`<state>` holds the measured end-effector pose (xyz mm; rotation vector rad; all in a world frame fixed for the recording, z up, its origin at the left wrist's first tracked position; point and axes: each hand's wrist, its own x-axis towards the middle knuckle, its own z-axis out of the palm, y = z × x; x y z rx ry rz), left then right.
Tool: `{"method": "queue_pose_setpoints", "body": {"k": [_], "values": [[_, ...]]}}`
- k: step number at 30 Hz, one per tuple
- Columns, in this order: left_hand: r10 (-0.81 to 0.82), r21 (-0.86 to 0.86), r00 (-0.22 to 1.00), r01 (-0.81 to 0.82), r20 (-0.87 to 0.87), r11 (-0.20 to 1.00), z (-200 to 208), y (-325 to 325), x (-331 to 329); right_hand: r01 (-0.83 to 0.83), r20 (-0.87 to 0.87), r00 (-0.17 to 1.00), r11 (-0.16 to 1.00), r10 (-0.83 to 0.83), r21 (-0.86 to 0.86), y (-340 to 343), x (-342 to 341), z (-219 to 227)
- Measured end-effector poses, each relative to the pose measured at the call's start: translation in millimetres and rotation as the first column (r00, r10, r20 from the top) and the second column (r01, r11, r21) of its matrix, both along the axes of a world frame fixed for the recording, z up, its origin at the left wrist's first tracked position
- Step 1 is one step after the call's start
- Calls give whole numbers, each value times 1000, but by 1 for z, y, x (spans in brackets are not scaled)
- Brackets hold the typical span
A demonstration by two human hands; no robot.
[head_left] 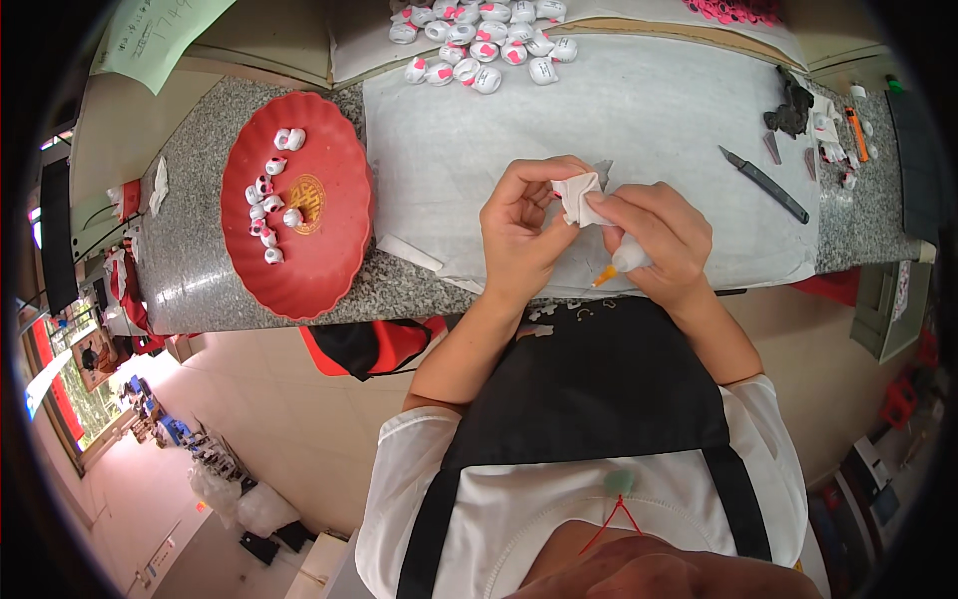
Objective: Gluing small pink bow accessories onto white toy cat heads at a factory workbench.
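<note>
Above the near part of the white work sheet, my two hands meet. My left hand (pixel 522 225) is closed, fingers curled round a small piece that is mostly hidden; a bit of pink and dark shows at its edge. A folded white cloth (pixel 579 198) lies against that piece. The thumb and fingers of my right hand (pixel 659 235) pinch the cloth. Tucked in the same hand is a small white squeeze bottle (pixel 631 254), its orange-yellow tip pointing down and left. On the red scalloped tray (pixel 344 215) at left sit several small round white-and-pink pieces (pixel 292 218).
Many similar white-and-pink pieces (pixel 487 52) cluster at the back of the white sheet (pixel 439 130). A dark utility knife (pixel 766 186) lies to the right, near a crumpled black cloth (pixel 790 105) and an orange pen-like tool (pixel 857 134). A white strip (pixel 409 253) rests by the tray.
</note>
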<state>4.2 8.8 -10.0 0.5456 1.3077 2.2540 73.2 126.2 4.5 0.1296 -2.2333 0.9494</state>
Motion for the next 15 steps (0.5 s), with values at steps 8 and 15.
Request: {"method": "queue_pose_setpoints", "body": {"k": [8,15], "values": [[24,-72,995,-17,99,997,7,0,-3,75,90,995,869,-36,-489,32,8,13],[174,-162,970,-201,-169,966,18,-16,-13,433,231,886,895,-401,-106,91,21,3]]}}
